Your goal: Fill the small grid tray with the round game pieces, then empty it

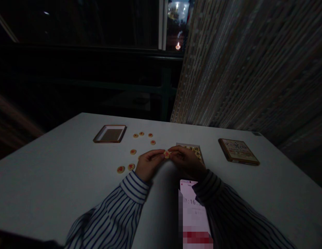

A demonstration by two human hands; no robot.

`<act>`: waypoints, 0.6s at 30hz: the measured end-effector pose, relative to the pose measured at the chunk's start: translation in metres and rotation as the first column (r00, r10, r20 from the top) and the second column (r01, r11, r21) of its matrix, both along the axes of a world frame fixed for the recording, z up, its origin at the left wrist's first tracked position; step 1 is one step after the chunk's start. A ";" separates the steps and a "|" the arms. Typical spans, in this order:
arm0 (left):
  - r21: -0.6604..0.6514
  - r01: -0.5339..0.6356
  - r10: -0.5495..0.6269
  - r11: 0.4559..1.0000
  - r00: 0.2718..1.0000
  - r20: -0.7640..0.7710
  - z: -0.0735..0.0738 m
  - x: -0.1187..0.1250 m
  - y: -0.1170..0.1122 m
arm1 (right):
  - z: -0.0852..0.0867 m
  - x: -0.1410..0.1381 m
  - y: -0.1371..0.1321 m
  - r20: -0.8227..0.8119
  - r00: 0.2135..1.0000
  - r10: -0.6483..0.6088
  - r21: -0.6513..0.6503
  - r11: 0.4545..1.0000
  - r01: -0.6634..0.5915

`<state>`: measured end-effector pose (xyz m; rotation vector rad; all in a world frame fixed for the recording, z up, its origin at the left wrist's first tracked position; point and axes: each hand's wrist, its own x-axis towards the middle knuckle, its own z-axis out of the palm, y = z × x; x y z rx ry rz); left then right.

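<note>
"What's on the table (pixel 59 173)?"
"A tray (pixel 109 134), a box (pixel 238 151), a phone (pixel 194 204), loose discs (pixel 120 169)."
"Hands?"
"Left hand (pixel 149 165) and right hand (pixel 186 160) nearly meet, both pinching a red-marked disc (pixel 166 154) between them, just beyond the phone."

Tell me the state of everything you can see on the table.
Game piece: held between both hands.
Left hand: pinching it.
Right hand: pinching it.
Loose game pieces: lying flat, red characters up.
Wooden tray: flat, open side up.
Printed box lid: flat, face up.
Phone: screen lit.
</note>
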<state>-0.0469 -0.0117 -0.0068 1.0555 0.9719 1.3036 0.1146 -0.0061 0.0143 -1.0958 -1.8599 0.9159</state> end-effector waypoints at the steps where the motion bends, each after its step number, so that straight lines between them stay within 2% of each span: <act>1: 0.000 0.001 -0.001 1.000 1.000 0.001 0.000 0.000 0.000 | -0.001 0.000 0.000 0.001 1.000 0.001 0.006 1.000 -0.001; 9: -0.003 -0.016 0.015 1.000 1.000 -0.017 0.000 0.000 -0.001 | 0.000 0.001 -0.001 0.093 0.995 0.040 0.125 0.991 -0.052; 13: -0.006 0.013 -0.013 1.000 1.000 0.026 0.002 0.000 -0.001 | 0.006 0.002 -0.003 0.231 0.973 0.003 0.258 0.964 -0.064; 18: -0.023 0.011 -0.009 1.000 0.996 0.094 0.004 0.002 -0.002 | 0.012 0.001 -0.005 0.251 0.968 -0.019 0.294 0.954 -0.057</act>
